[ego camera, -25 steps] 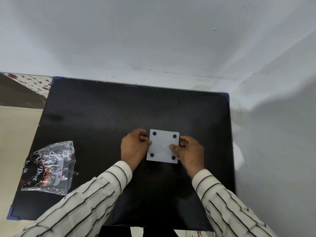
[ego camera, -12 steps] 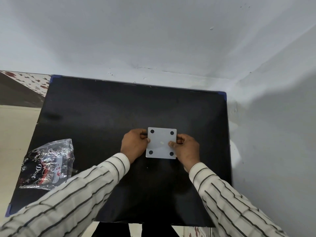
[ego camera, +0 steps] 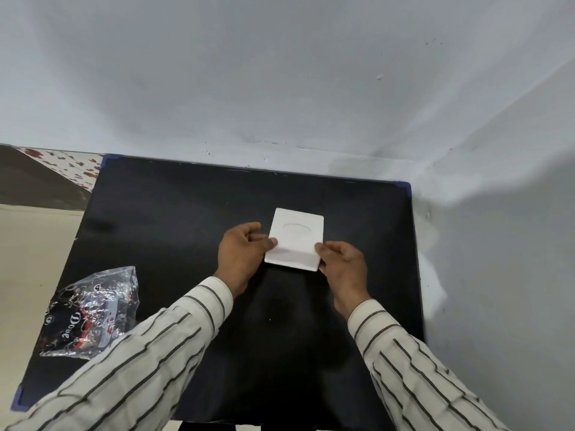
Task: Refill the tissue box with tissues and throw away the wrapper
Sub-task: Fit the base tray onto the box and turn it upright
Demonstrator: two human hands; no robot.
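A white square tissue box (ego camera: 297, 236) stands on the black table (ego camera: 174, 213) near its middle, its top with an oval slot facing up. My left hand (ego camera: 241, 255) holds the box's left side, thumb on the near left edge. My right hand (ego camera: 342, 267) grips its near right corner. A crumpled clear plastic wrapper (ego camera: 90, 312) with dark print lies at the table's near left edge, well apart from both hands. No tissue sticks out of the slot; the box's inside is hidden.
A pale wall (ego camera: 280, 88) rises behind the table and along its right side. A beige floor (ego camera: 28, 259) and a patterned cloth (ego camera: 68, 163) lie to the left. My striped sleeves cover the near part of the table.
The box was bottom side up, showing four black feet; it is turned over now, with the slotted top facing up. Both hands stayed on its sides.
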